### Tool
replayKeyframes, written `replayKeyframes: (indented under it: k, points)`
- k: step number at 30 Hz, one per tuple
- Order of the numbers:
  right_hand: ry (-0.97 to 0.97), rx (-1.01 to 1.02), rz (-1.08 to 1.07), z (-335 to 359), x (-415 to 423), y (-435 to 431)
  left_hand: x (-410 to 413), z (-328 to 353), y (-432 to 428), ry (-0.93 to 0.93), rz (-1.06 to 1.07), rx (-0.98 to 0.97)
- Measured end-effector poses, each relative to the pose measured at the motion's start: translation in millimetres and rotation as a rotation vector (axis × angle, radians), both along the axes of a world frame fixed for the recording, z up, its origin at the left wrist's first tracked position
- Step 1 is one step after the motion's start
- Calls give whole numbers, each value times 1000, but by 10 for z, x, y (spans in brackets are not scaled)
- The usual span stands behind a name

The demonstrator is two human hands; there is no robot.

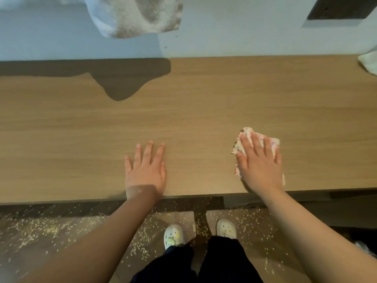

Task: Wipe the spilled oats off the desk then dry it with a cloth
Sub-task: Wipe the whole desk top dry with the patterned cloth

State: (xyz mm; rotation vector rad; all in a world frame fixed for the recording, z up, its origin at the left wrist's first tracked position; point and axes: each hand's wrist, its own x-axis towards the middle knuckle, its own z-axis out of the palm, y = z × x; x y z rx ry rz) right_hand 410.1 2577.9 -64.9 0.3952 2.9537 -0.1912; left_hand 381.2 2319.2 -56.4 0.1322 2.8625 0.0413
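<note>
Both hands are down on the desk (pixel 183 111). The left hand (pixel 145 170) lies flat near the front edge, fingers straight and a little spread, holding nothing. Over to the right, the right hand (pixel 259 162) presses flat on the cloth (pixel 272 142), fingers straight, palm on top: no pinch, just pressing it onto the wood. That cloth is white with small coloured specks, bunched under the palm, close to the front edge. The oats (pixel 47 228) lie scattered over the floor (pixel 20 246) below, around the shoes (pixel 174 235). A towel (pixel 134 15) hangs at the wall behind, its shadow on the desk.
</note>
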Motion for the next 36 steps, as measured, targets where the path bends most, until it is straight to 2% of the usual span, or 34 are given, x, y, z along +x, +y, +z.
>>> replayKeyframes:
  k: [2, 3, 6, 9, 14, 17, 22, 24, 25, 26, 29, 31, 32, 35, 36]
  points:
    - [-2, -23, -94, 35, -11, 6, 7, 9, 36, -2, 11, -21]
    - [-4, -33, -42, 44, -3, -116, 7, 21, 76, -7, 33, -21]
    - [36, -21, 447, -29, 111, -539, -10, 55, 333, -59, 147, -20]
    - [34, 31, 661, -14, 129, -293, -64, 57, 705, -74, 230, -14]
    - [-12, 69, 299, 10, -154, 940, -185, 42, 1208, -86, 235, 29]
    - [-48, 61, 291, -20, -123, 981, -237, 53, 1328, -77, 278, 29]
    - [-17, -15, 852, 26, 139, 648, -505, 45, 1373, 33, 101, 3]
    - [1, 59, 946, 72, -99, 747, -593, 0, 1355, 31, 104, 35]
    - [-17, 102, 922, 68, -274, 822, -607, -24, 1342, 30, 114, 44]
    - [-56, 107, 802, 47, -495, 908, -604, -47, 1335, 32, 125, 50]
    - [-40, -7, 325, 56, -1131, 1014, -584, -70, 1334, 88, 149, 99]
    - [-50, -37, 244, 72, -1144, 860, -572, -62, 1328, 143, 170, 140]
    - [-34, -23, 340, 41, -1000, 764, -570, -57, 1322, 148, 181, 151]
    - [36, -90, 901, 19, -326, 572, -571, -74, 1303, 132, 197, 157]
    - [44, -102, 1000, -9, -243, 603, -576, -90, 1297, 138, 200, 157]
